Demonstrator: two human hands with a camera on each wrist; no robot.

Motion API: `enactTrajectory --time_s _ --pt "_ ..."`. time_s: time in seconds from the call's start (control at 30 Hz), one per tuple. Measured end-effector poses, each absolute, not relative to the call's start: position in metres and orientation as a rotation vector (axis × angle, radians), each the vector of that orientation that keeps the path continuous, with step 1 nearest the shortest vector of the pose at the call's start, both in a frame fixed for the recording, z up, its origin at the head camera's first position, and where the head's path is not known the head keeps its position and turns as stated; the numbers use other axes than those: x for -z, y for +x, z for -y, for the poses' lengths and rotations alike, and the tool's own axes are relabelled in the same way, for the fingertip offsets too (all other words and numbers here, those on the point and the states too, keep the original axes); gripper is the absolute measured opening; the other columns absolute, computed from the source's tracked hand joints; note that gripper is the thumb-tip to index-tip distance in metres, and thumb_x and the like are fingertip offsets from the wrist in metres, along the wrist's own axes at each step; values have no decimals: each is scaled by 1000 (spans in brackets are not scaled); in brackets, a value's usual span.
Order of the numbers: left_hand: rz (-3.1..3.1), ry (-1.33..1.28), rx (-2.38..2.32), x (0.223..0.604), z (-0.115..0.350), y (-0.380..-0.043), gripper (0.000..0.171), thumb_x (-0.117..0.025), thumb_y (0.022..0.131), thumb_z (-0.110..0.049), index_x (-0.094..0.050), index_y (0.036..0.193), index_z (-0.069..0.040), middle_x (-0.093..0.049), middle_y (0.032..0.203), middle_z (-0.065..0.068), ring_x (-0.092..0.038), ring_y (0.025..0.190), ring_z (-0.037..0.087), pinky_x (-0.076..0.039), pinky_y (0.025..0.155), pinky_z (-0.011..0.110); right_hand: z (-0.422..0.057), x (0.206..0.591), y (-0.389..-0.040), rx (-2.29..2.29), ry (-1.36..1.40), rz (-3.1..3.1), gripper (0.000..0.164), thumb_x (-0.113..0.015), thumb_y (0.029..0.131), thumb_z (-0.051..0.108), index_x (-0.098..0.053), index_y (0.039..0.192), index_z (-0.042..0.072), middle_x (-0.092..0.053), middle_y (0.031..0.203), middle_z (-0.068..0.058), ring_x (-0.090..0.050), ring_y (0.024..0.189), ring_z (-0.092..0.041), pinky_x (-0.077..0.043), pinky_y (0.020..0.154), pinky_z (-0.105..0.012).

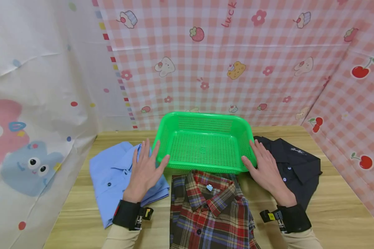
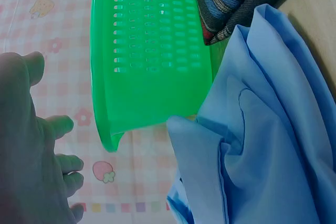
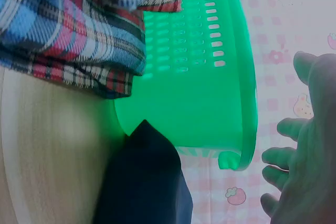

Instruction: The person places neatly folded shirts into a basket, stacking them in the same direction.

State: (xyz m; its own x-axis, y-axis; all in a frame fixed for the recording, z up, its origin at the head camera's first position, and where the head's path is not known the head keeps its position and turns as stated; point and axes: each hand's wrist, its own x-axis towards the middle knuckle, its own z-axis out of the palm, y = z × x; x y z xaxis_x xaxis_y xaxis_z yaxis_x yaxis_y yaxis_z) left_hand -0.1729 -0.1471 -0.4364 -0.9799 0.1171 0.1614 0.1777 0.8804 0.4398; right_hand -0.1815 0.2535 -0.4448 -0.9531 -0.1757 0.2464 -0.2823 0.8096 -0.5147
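Note:
A green plastic basket [image 1: 202, 148] stands at the back of the table, its inside bare. My left hand [image 1: 144, 173] hovers by the basket's left end with fingers spread, over a folded light blue shirt [image 1: 107, 173]. Beside the right end is my right hand [image 1: 266, 167], also with straight fingers, over the edge of a folded black shirt [image 1: 299, 162]. Both wrist views show a gap between the fingers and the green basket [image 2: 152, 98]. In front of the basket lies a folded plaid shirt [image 1: 205, 214], collar toward it and touching or close to its wall.
All of this is on a wood-grain table [image 1: 339, 211]. A pink checked cloth [image 1: 205, 52] hangs behind the basket and along the right side. On the left hangs a white cloth [image 1: 50, 76] with cartoon prints.

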Motion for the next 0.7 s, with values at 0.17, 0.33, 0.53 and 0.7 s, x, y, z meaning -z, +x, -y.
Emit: enactTrajectory --time_s 0.17,0.33,0.53,0.7 --pt "2920 -218 682 438 151 -170 76 -31 107 -63 -18 167 -18 -5 172 21 1 160 37 14 127 46 -249 445 -182 -849 389 2787 73 -51 108 43 -24 164 6 -19 169 -25 -14 156 -45 -12 123 -64" --pt "2919 -205 674 440 156 -168 76 -30 107 -64 -19 166 -18 -4 173 20 0 160 37 11 127 49 -244 444 -182 -857 409 2783 73 -52 108 43 -22 165 9 -21 168 -25 -14 156 -44 -12 123 -64" --pt "2925 -202 692 440 161 -165 77 -30 108 -64 -15 167 -17 -3 173 20 1 160 37 12 127 48 -237 442 -182 -863 428 2788 73 -52 107 43 -23 165 8 -20 169 -23 -16 156 -44 -13 123 -64" --pt "2926 -184 729 440 165 -162 78 -30 107 -65 -15 167 -17 -3 172 21 0 159 38 13 127 48 -230 441 -181 -887 451 2780 73 -52 107 43 -23 165 8 -18 170 -21 -17 155 -45 -13 122 -66"
